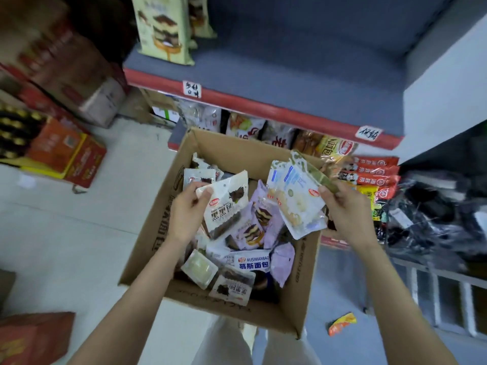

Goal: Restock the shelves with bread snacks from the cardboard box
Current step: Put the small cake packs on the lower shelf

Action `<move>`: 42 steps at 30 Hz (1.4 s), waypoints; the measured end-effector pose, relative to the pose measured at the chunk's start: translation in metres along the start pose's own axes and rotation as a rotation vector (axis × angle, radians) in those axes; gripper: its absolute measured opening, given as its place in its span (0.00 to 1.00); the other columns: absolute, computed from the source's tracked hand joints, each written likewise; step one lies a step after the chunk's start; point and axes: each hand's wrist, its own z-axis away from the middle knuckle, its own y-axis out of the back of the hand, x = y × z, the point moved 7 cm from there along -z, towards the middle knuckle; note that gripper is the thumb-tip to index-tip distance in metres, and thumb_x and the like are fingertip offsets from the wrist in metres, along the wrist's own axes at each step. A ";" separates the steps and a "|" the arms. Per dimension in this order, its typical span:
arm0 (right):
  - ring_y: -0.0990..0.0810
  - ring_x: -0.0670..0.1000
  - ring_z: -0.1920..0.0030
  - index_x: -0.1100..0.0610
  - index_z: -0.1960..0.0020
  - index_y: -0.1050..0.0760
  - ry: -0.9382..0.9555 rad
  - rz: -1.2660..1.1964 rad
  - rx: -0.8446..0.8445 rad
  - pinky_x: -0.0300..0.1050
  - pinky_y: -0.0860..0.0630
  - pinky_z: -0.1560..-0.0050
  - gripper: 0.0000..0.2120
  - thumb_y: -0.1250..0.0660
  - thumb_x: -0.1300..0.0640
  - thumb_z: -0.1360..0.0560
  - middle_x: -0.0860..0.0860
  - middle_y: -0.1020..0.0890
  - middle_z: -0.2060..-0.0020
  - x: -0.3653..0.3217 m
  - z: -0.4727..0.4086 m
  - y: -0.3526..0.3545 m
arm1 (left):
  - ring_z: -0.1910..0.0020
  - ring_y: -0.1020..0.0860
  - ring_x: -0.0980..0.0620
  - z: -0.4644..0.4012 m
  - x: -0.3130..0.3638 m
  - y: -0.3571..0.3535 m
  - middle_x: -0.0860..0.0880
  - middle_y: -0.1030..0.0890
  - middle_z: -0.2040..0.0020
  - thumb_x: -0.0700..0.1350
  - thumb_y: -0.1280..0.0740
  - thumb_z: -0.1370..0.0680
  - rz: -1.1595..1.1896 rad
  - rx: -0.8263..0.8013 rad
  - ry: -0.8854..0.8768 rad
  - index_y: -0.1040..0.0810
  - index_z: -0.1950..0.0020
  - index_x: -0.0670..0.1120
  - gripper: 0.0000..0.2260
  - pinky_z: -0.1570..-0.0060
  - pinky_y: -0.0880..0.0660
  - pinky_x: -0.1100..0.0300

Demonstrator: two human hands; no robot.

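Observation:
An open cardboard box point(308, 272) stands on the floor in front of me, holding several bread snack packets in white, purple and blue. My left hand point(188, 210) pinches a white packet with a black bread picture point(226, 204) above the box's left side. My right hand point(345, 206) grips a pale blue and white packet point(295, 196) together with a green-edged packet point(313, 167) over the box's right side. Ahead runs the grey shelf point(290, 75) with a red front edge, bare except for tall cake packets point(163, 30) at its left end.
A lower shelf behind the box carries rows of snack bags point(263, 133) and red packets point(374, 172). Red and orange cartons point(66, 154) stand on the floor at left. Black plastic-wrapped goods point(434, 214) lie at right. A small orange wrapper point(341, 324) lies on the floor.

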 end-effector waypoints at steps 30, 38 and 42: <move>0.21 0.58 0.47 0.60 0.37 0.29 0.057 -0.213 0.244 0.47 0.26 0.45 0.15 0.45 0.56 0.20 0.57 0.20 0.47 0.037 -0.286 0.182 | 0.63 0.18 0.52 -0.076 0.276 -0.120 0.57 0.20 0.62 0.50 0.40 0.19 0.063 0.232 -0.380 0.24 0.52 0.51 0.06 0.67 0.27 0.62; 0.32 0.51 0.33 0.49 0.29 0.39 0.144 -0.424 0.038 0.51 0.32 0.33 0.24 0.37 0.48 0.23 0.49 0.33 0.32 0.062 -0.242 0.170 | 0.64 0.18 0.52 -0.105 0.302 -0.181 0.56 0.21 0.61 0.48 0.40 0.19 0.136 0.139 -0.409 0.24 0.52 0.49 0.07 0.63 0.23 0.54; 0.27 0.44 0.38 0.49 0.32 0.38 0.215 -0.446 -0.076 0.39 0.29 0.39 0.23 0.33 0.51 0.24 0.45 0.28 0.36 0.045 -0.198 0.155 | 0.64 0.18 0.55 -0.128 0.321 -0.219 0.55 0.20 0.62 0.46 0.39 0.19 0.208 0.054 -0.398 0.24 0.54 0.50 0.06 0.56 0.20 0.47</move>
